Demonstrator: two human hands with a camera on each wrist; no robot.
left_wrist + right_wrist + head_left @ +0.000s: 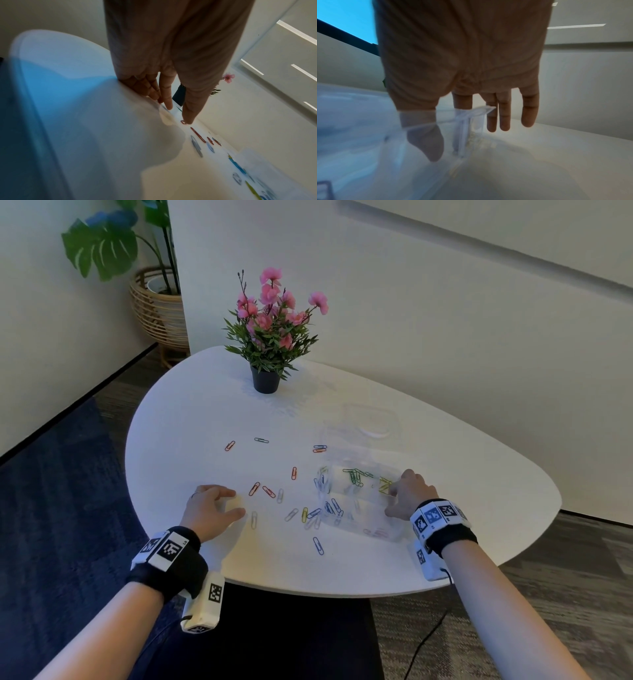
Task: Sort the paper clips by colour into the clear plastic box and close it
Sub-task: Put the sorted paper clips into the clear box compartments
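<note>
Paper clips [270, 492] lie scattered over the middle of the white table [191, 426] — red, blue, white, and one yellow clip [304, 514] among a loose bunch just left of the clear plastic box [359, 501]. The box stands open on the right side of the table, its compartments already holding sorted clips: green ones [352, 475] in the far middle, yellow ones [385, 485] at the far right, blue [330, 506] in a near-left section. Its clear lid [371, 422] lies back beyond it. The right hand [409, 494] rests against the box's right end, thumb inside the wall and fingers [504, 119] straight down outside it, holding nothing. The left hand [212, 510] sits on the table left of the clips, fingers [167, 97] relaxed and empty, with a red clip [183, 122] at one fingertip. A potted pink flower [270, 337] stands at the far edge — well apart from the clips.
</note>
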